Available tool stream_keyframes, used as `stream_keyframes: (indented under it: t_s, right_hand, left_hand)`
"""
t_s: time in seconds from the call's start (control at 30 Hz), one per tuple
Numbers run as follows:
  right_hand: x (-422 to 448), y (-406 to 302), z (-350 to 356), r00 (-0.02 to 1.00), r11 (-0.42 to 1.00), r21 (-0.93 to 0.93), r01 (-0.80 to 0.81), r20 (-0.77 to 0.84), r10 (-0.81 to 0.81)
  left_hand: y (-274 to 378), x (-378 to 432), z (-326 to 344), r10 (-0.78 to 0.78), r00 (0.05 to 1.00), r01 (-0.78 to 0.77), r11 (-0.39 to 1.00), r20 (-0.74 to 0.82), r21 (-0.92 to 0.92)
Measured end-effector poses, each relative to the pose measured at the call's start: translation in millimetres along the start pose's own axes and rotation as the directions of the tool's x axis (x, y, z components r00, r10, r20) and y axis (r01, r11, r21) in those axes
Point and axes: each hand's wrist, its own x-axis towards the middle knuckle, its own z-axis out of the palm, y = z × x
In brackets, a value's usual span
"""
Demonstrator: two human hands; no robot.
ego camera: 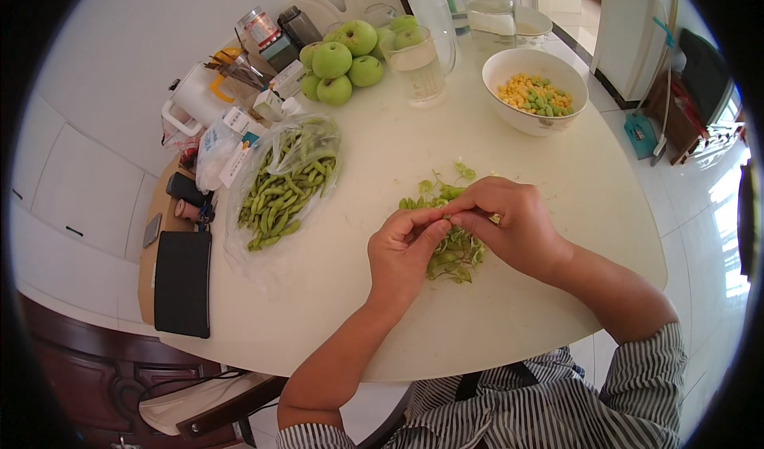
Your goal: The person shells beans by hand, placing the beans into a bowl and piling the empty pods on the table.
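Note:
My left hand point(406, 243) and my right hand point(513, 222) meet over a pile of green soybean pods and shells point(456, 255) on the pale table. Thumbs and forefingers of both hands pinch a small green soybean pod point(446, 217), mostly hidden by the fingertips. To the left, a clear plastic bag point(239, 264) lies spread around many whole pods point(277, 201). Beyond my right hand stands a white bowl point(525, 125) holding yellow corn kernels point(518, 91) and shelled green beans point(546, 104).
Green apples point(332, 61) are heaped at the back beside a glass jug of water point(418, 76). Behind stand a plastic bottle point(430, 4) and a glass jar point(489, 28). A white kettle point(200, 97), a black pouch point(182, 283) and a phone point(152, 230) line the left side.

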Motion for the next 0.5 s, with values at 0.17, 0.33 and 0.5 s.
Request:
stream_keyframes:
  t_s: [0.17,0.33,0.5]
  right_hand:
    - [-1.9,-2.6,3.1,0.999,0.999,-0.016,-0.036,-0.040,0.036]
    - [-3.3,-1.8,6.2,0.994,0.994,-0.087,0.068,-0.082,-0.075]
    - [-2.5,-0.1,7.1,0.994,0.997,-0.044,0.067,-0.084,-0.070]
  left_hand:
    - [-0.9,-0.4,1.3,0.046,0.999,-0.045,0.999,-0.028,0.018]
    - [-1.4,0.0,1.3,0.056,0.998,-0.056,0.998,-0.038,-0.003]
    - [-1.0,0.6,1.6,0.057,0.997,-0.057,0.998,-0.041,0.005]
